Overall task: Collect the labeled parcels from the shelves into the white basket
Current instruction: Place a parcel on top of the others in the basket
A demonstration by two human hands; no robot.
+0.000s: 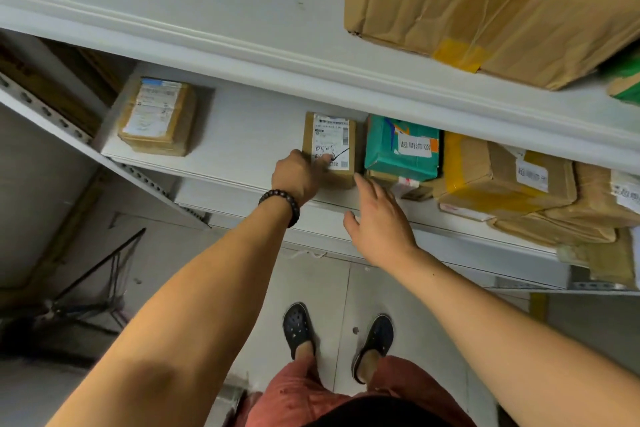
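Parcel at frame centre: long axis runs front-to-back, bare shelf leftward, teal package hard right. We note left hand gripping its near-left corner; right hand spread, empty.

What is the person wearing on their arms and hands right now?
Both forearms are bare, with no sleeves or gloves in view. The left hand has a bracelet of dark round beads at the wrist. The right hand wears nothing.
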